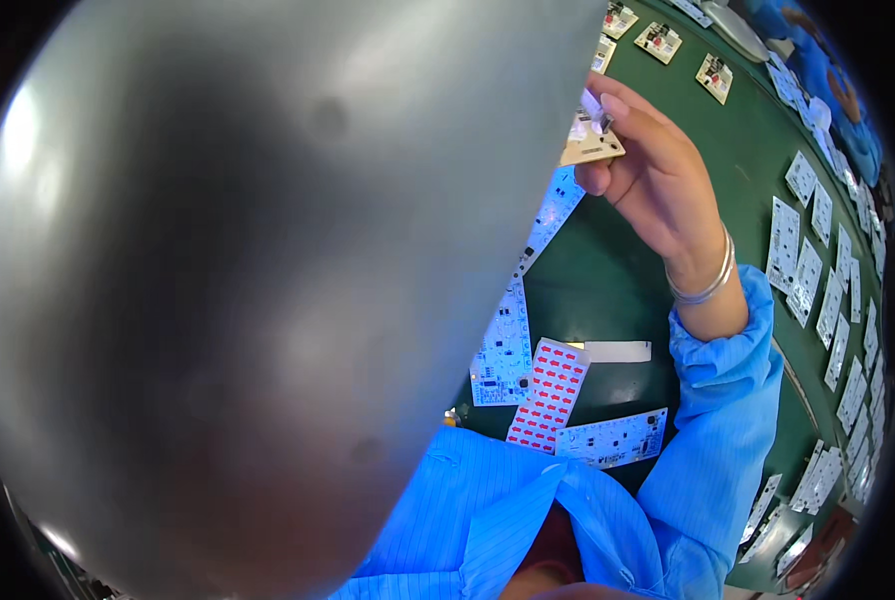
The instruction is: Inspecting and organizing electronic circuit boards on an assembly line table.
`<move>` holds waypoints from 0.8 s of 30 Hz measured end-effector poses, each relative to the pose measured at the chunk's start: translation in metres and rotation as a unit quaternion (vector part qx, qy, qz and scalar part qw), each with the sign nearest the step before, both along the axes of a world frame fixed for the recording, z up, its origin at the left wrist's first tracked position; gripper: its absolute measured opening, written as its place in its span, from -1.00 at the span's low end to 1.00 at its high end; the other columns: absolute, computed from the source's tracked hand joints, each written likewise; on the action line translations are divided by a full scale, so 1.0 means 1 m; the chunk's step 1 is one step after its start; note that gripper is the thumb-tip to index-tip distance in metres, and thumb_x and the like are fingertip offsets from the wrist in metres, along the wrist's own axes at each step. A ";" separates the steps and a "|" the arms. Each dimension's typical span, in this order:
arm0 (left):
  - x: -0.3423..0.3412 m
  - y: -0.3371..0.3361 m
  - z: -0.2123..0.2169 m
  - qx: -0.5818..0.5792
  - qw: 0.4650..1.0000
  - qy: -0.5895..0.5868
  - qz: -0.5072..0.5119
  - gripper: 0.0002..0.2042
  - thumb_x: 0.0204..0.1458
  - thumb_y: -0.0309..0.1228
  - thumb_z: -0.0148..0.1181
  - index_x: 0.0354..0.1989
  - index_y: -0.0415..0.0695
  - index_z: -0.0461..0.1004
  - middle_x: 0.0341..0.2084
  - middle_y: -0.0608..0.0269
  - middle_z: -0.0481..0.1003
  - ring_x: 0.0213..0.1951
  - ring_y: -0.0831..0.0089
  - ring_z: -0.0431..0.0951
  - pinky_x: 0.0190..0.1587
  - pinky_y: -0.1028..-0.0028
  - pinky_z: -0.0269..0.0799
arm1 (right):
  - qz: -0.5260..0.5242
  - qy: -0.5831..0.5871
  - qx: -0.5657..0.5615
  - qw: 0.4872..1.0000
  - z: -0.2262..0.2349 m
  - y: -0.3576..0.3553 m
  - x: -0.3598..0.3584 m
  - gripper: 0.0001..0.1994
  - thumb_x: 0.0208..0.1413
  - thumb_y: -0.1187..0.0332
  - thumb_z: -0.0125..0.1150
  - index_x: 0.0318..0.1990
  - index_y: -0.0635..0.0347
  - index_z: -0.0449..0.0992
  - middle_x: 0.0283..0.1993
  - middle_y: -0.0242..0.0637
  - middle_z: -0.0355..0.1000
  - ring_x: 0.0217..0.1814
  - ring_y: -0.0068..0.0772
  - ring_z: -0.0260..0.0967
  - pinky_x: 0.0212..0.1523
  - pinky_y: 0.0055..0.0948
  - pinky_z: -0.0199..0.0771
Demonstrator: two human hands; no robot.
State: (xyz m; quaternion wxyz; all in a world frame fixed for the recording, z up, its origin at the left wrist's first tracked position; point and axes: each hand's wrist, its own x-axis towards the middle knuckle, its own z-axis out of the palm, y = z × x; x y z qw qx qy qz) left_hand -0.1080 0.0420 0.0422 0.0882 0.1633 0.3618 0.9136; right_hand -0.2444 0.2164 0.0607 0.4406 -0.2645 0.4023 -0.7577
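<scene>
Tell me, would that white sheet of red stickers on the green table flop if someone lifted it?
Probably yes: the white sheet of red stickers looks paper-thin, with one end resting up on a white circuit board. It likely weighs almost nothing and might slide easily across the green table.

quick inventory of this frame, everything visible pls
grey blurred shape: one, grey, covers the left of the view, close to the camera
small board: one, tan, held up in the right hand
white circuit boards: many, white, in rows at the right of the green table
white board strips: a few, white, table centre
label sheet: one, white with red marks, table centre
bracelet: one, silver, right wrist
sleeve: one, blue, right arm
right hand: one, fingers pinching the small board
left hand: not in view
</scene>
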 end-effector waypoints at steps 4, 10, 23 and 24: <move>0.006 0.002 0.002 0.023 1.000 0.017 -0.002 -0.32 -0.05 0.17 -0.47 0.04 -0.17 0.08 -0.43 0.10 0.37 -0.54 0.38 0.27 -0.43 0.36 0.16 | 0.010 -0.070 -0.022 0.997 0.004 0.000 0.002 -0.68 0.02 0.37 -0.11 -0.07 0.37 0.24 -0.45 -0.31 0.31 -0.58 -0.55 0.19 -0.54 -0.63 0.22; 0.006 0.005 0.004 0.056 0.998 0.012 0.000 -0.34 -0.03 0.15 -0.46 0.05 -0.19 0.05 -0.51 0.15 0.35 -0.55 0.39 0.25 -0.44 0.35 0.16 | 0.000 -0.062 -0.049 0.997 0.016 0.007 0.009 -0.70 0.02 0.36 -0.09 -0.11 0.35 0.26 -0.46 -0.32 0.32 -0.60 -0.55 0.19 -0.55 -0.63 0.22; 0.011 0.019 0.015 -0.019 0.983 -0.070 0.166 -0.34 -0.04 0.12 -0.41 -0.02 -0.27 0.11 -0.78 0.33 0.31 -0.76 0.57 0.23 -0.65 0.54 0.16 | -0.038 0.132 -0.039 0.990 0.025 0.015 0.029 -0.60 0.03 0.33 -0.12 0.02 0.32 0.12 -0.25 -0.24 0.35 -0.28 -0.57 0.32 -0.32 -0.63 0.33; 0.009 0.019 0.014 -0.011 0.984 -0.073 0.165 -0.35 -0.03 0.12 -0.42 -0.01 -0.26 0.10 -0.76 0.31 0.32 -0.76 0.57 0.24 -0.66 0.54 0.17 | -0.020 0.143 -0.047 0.988 0.025 0.016 0.027 -0.58 0.04 0.34 -0.12 0.05 0.33 0.09 -0.19 -0.20 0.34 -0.20 -0.53 0.31 -0.21 -0.58 0.28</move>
